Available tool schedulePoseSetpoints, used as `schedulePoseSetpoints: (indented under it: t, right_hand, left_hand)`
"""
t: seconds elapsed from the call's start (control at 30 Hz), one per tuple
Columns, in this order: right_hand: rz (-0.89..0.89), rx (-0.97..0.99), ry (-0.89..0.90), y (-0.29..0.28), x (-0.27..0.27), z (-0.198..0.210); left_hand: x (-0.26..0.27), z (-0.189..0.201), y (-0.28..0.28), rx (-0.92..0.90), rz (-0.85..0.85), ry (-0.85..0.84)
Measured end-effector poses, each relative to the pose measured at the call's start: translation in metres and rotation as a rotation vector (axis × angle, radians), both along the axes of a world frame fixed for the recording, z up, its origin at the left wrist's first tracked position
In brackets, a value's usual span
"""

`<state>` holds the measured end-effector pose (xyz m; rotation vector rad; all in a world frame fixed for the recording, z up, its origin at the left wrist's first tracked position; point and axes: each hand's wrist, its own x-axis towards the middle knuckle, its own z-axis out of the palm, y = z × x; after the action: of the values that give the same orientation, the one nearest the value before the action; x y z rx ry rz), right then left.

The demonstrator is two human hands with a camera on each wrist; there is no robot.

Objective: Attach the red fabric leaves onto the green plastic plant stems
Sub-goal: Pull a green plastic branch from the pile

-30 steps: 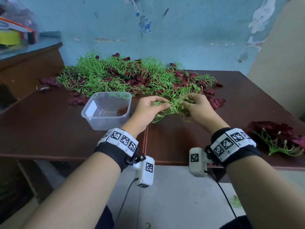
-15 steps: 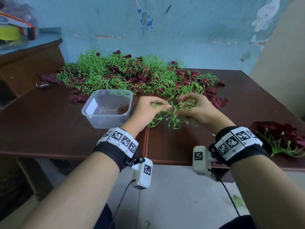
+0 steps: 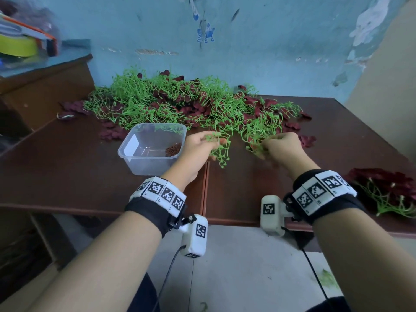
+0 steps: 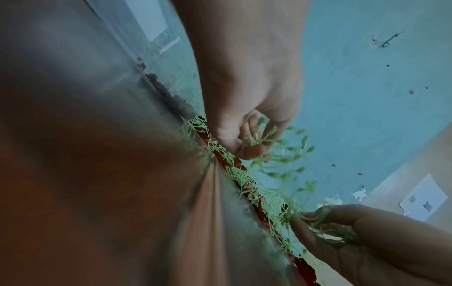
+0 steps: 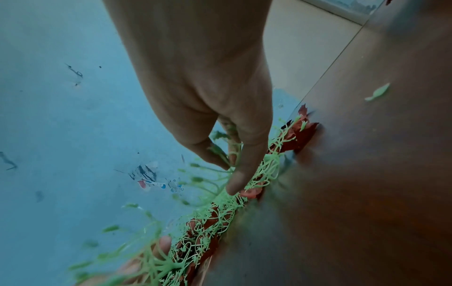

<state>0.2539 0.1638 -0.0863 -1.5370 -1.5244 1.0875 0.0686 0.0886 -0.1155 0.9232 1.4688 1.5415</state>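
Note:
A tangled pile of green plastic stems [image 3: 157,102] mixed with dark red fabric leaves [image 3: 193,106] covers the back of the brown table [image 3: 67,172]. My left hand [image 3: 213,141] pinches one green stem cluster [image 3: 221,152] that dangles over the table's middle seam. My right hand [image 3: 266,146] grips a second stem cluster [image 3: 258,129] still caught in the pile's front edge. In the left wrist view the left hand [image 4: 254,147] curls round thin stems [image 4: 286,154]; in the right wrist view the right hand [image 5: 232,168] pinches stems [image 5: 215,181]. Neither hand holds a red leaf that I can see.
A clear plastic tub [image 3: 153,147] with brown bits in one corner stands just left of my left hand. A finished bunch of red leaves on green stems [image 3: 387,190] lies at the table's right edge. Loose red leaves [image 3: 307,139] lie beside my right hand. A blue wall rises behind.
My hands, close together on one clump of stems before, have pulled apart. The left moved left with its cluster, the right moved right, and the clump has split in two.

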Motion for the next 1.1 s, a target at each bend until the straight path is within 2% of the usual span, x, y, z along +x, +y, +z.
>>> schedulePoseSetpoints:
  t: [0.3, 0.4, 0.47, 0.57, 0.7, 0.9, 1.1]
  right_hand:
    - [-0.003, -0.085, 0.276, -0.01, -0.017, 0.006]
    - [0.128, -0.197, 0.436, -0.013, -0.023, 0.01]
    - [0.201, -0.267, 0.47, -0.017, -0.025, 0.012]
    - [0.229, -0.276, 0.402, -0.022, -0.027, 0.009]
    - [0.195, -0.129, 0.321, -0.027, -0.026, 0.004]
    - [0.316, -0.032, 0.267, -0.046, -0.023, 0.006]
    - [0.385, -0.092, 0.227, -0.04, -0.022, -0.001]
  left_hand:
    - [0.001, -0.001, -0.018, 0.052, -0.083, 0.024]
    - [0.002, -0.003, -0.023, 0.059, -0.067, 0.013]
    - [0.004, -0.004, -0.026, 0.064, -0.055, -0.014]
    - [0.007, -0.005, -0.029, 0.059, -0.047, -0.026]
    - [0.009, -0.005, -0.033, 0.079, -0.006, -0.052]
    - [0.021, -0.001, -0.034, 0.037, 0.075, -0.104]
    - [0.025, -0.003, -0.034, -0.037, 0.013, -0.02]
